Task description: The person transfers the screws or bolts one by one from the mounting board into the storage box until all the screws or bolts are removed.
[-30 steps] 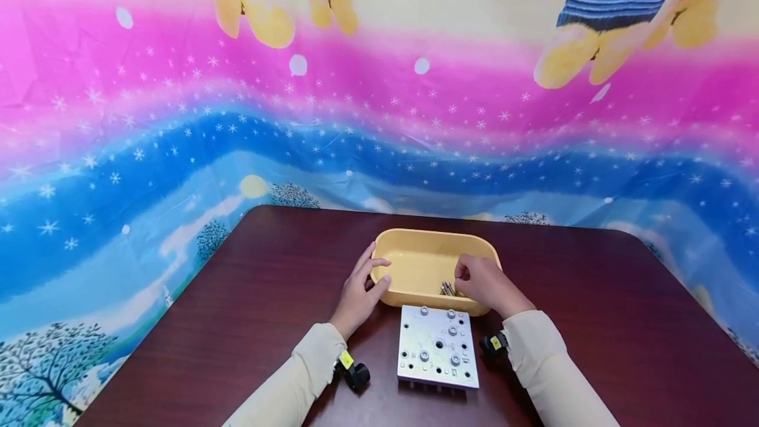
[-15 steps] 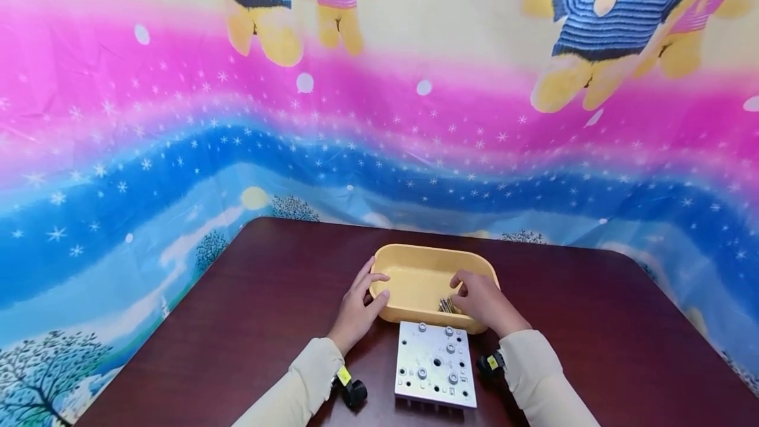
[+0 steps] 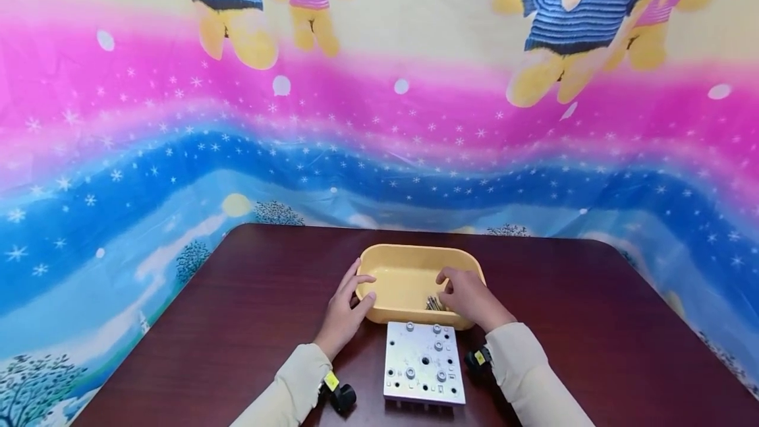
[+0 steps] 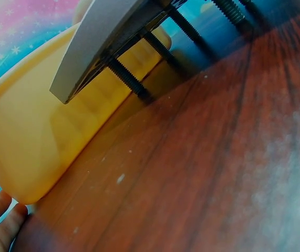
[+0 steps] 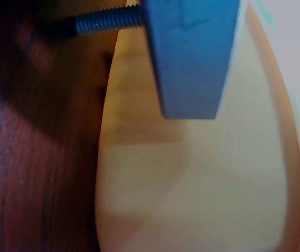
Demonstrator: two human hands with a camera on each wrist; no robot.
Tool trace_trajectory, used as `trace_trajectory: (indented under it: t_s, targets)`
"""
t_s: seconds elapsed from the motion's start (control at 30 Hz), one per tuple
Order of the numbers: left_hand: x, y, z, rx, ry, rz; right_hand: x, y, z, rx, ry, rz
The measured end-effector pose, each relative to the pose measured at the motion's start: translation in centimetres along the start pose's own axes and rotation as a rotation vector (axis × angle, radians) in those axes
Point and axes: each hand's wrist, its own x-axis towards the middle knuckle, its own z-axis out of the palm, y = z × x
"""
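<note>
My left hand (image 3: 344, 313) holds the left end of a yellow plastic tray (image 3: 415, 315), with the index finger and thumb over the rim. In the left wrist view, fingertips (image 4: 5, 220) show beside the tray's lower corner. Inside the tray, my right hand (image 3: 468, 296) reaches down at the right end, next to a small heap of metal bolts (image 3: 434, 304). Its index finger and thumb are bent and a little apart; whether a bolt is between the fingers is hidden. In front of the tray stands a silver metal plate (image 3: 415, 351) with several socket-head bolts in its holes.
Threaded bolt shanks (image 4: 126, 77) stick out beneath the plate, which is raised above the dark wood table (image 3: 267, 308). Other holes in the plate hold no bolt. Each wrist wears a small black camera (image 3: 342, 398). A printed cloth (image 3: 356, 117) hangs behind the table.
The head view has shifted slightly. My right index finger and thumb have parted a little above the bolts. My left hand stays at the tray's left end.
</note>
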Motion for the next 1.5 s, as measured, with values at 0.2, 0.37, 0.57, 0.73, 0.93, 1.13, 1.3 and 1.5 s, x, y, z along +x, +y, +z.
trace_trajectory:
  t_s: [0.2, 0.37, 0.57, 0.73, 0.93, 1.13, 1.3, 1.5]
  targets:
    - [-0.1, 0.0, -0.3, -0.003, 0.001, -0.005, 0.1, -0.3, 0.0, 0.005, -0.006, 0.002]
    - [-0.1, -0.1, -0.2, -0.004, 0.005, -0.012, 0.0, -0.2, 0.0, -0.005, -0.005, -0.008]
    - [0.3, -0.2, 0.5, -0.014, 0.004, -0.001, -0.2, 0.4, -0.3, 0.004, 0.015, -0.014]
    - [0.2, -0.4, 1.0, -0.032, -0.009, -0.010, -0.5, 1.1, -0.2, 0.030, 0.023, -0.008]
    - [-0.1, -0.4, 0.6, -0.036, 0.023, 0.020, -0.4, 0.8, 0.1, 0.059, 0.015, -0.038]
    - [-0.1, -0.2, 0.3, -0.028, 0.020, 0.007, -0.2, 0.5, -0.1, 0.050, 0.013, -0.047]
    - [0.2, -0.2, 0.5, -0.019, 0.006, -0.013, -0.1, 0.6, -0.4, 0.039, 0.014, -0.041]
    - [0.3, 0.7, 0.2, -0.031, 0.017, -0.003, 0.2, 0.6, -0.3, 0.051, 0.009, -0.050]
